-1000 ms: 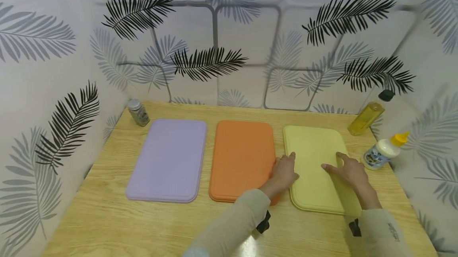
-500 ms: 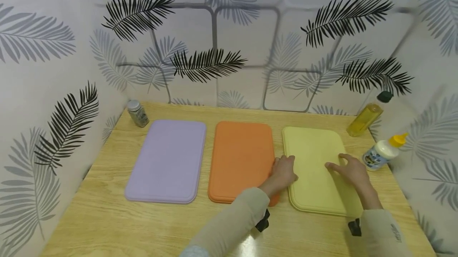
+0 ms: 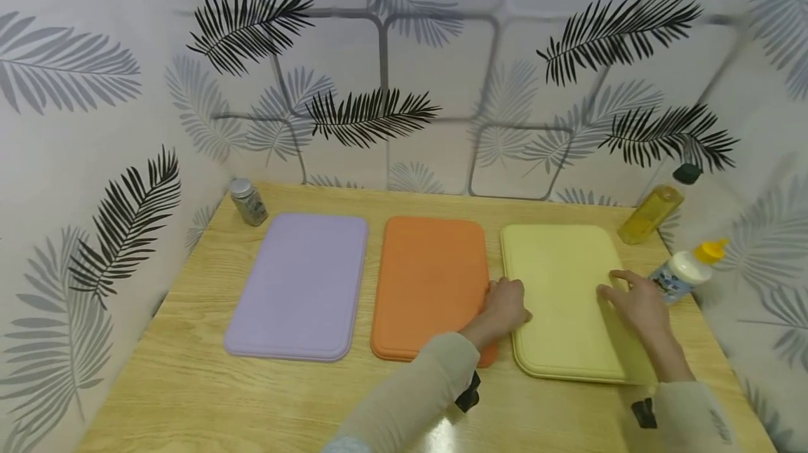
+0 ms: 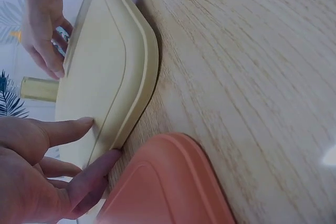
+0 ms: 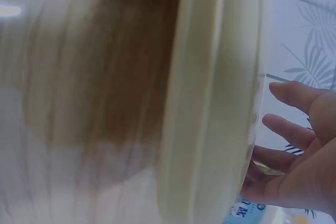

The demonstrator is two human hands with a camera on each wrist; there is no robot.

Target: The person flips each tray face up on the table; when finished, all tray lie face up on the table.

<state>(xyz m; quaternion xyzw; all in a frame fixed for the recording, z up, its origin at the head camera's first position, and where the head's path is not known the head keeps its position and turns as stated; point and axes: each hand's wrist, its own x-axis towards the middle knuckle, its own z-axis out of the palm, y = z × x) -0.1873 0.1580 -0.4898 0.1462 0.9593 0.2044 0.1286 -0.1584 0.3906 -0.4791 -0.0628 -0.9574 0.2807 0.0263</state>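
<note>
A flat yellow board point(image 3: 555, 313) with rounded corners and a raised rim lies on the table at the right. My left hand point(image 3: 503, 306) pinches its left edge; in the left wrist view the thumb point(image 4: 68, 131) rests on top and a finger point(image 4: 102, 166) lies against the rim. At the opposite edge is my right hand point(image 3: 640, 306), thumb over the surface and forefinger by the border. In the right wrist view its fingers point(image 5: 286, 129) are loosely bent and spread, some partly hidden behind the board. Beside the left hand lies an orange board point(image 3: 429, 288).
A lilac board point(image 3: 297, 285) lies at the left, near a grey-capped jar point(image 3: 249, 202). Behind my right hand stand a bottle of yellow liquid point(image 3: 650, 214) and a white bottle with an orange nozzle point(image 3: 688, 271). Patterned walls point(image 3: 429, 151) border the wooden table point(image 3: 252, 397).
My right hand has shifted right across the yellow board toward its right edge, with thumb and forefinger closer together. My left hand stays at the left edge. The head view has shifted slightly.
</note>
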